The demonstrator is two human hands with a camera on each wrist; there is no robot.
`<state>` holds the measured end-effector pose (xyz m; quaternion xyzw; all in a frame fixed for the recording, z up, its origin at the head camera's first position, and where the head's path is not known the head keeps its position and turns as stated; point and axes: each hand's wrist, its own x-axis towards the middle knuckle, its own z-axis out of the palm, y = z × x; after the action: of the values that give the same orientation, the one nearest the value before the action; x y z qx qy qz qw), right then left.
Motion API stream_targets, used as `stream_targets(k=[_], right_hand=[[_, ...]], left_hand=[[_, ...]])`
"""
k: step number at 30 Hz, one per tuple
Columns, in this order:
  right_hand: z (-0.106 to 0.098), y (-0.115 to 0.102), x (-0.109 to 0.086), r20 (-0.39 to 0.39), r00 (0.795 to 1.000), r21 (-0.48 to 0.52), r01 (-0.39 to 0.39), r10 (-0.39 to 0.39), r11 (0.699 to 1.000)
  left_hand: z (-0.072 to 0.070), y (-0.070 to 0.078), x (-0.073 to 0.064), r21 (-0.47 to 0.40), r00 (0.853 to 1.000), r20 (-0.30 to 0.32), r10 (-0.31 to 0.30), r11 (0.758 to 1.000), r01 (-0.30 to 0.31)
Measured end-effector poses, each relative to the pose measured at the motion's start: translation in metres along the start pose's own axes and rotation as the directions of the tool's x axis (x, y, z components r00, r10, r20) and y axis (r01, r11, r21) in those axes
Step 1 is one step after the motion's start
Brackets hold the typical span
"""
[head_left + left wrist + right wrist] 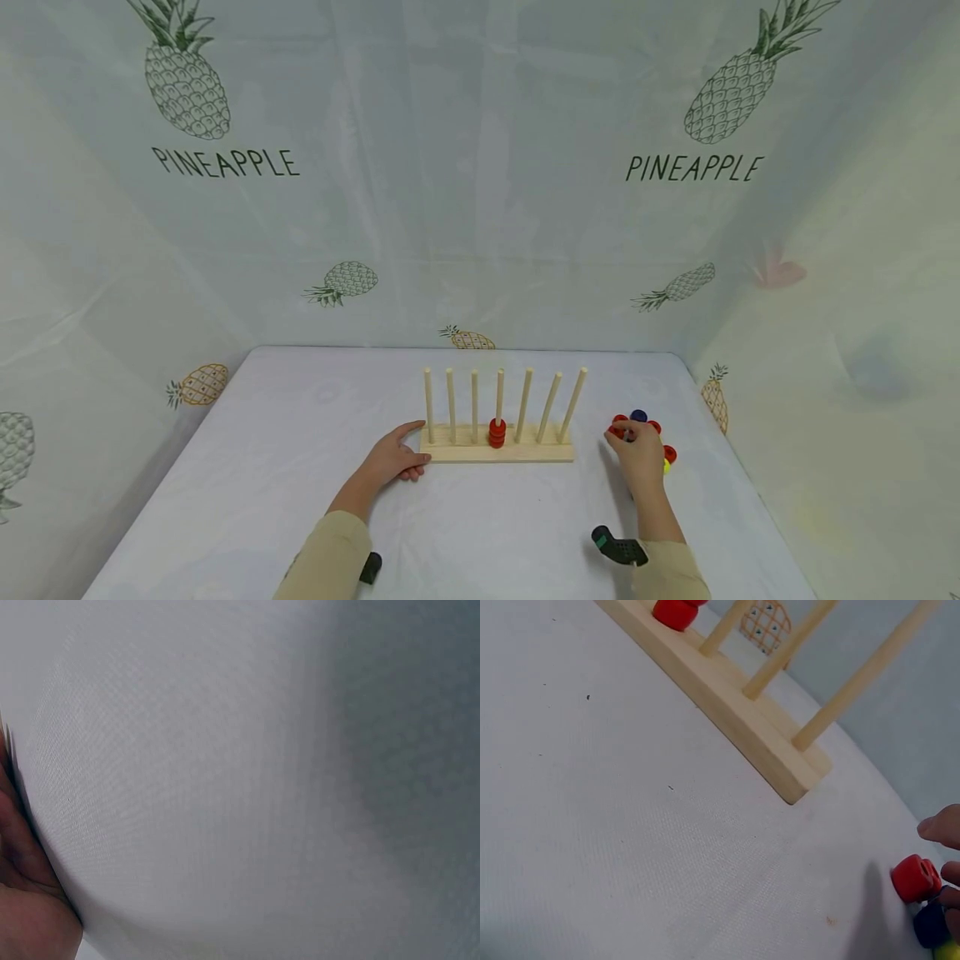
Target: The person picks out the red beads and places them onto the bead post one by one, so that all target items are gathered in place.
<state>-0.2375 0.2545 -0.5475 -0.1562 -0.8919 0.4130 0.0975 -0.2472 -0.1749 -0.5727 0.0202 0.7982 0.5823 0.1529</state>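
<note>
A pale wooden peg rack (498, 454) with a row of upright pegs stands on the table, and a short stack of red beads (497, 434) sits on its middle peg. At the rack's left end, my left hand (390, 458) holds the base between thumb and forefinger. My right hand (639, 454) hovers over a group of loose beads to the right of the rack. In the right wrist view its thumb and fingers are spread apart just above a red bead (915, 879) and a blue bead (931, 924).
Around the right hand lie more beads, among them a dark blue bead (638, 415), a red bead (670, 454) and a yellow bead (667, 467). A white cloth with pineapple prints (487, 208) hangs behind the table (495, 533). Cloth fills most of the left wrist view.
</note>
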Motion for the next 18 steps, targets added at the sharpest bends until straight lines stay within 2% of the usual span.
stream_targets(k=[6,12,18], right_hand=[[0.0021,0.0067,0.0045,-0.002,1.0,-0.028,0.029,-0.029,0.999],[0.0039,0.0087,0.0064,-0.036,0.998,-0.06,0.05,-0.052,0.997],[0.0083,0.0115,0.0109,-0.057,0.998,-0.083,0.025,-0.029,0.996]], left_hand=[[-0.0008,-0.0006,-0.0002,0.0,1.0,0.004,-0.001,1.0,0.001],[-0.0007,-0.0014,0.0,-0.006,1.0,0.008,-0.004,1.0,0.004],[-0.0001,0.0004,-0.0017,-0.005,1.0,0.005,0.01,1.0,-0.01]])
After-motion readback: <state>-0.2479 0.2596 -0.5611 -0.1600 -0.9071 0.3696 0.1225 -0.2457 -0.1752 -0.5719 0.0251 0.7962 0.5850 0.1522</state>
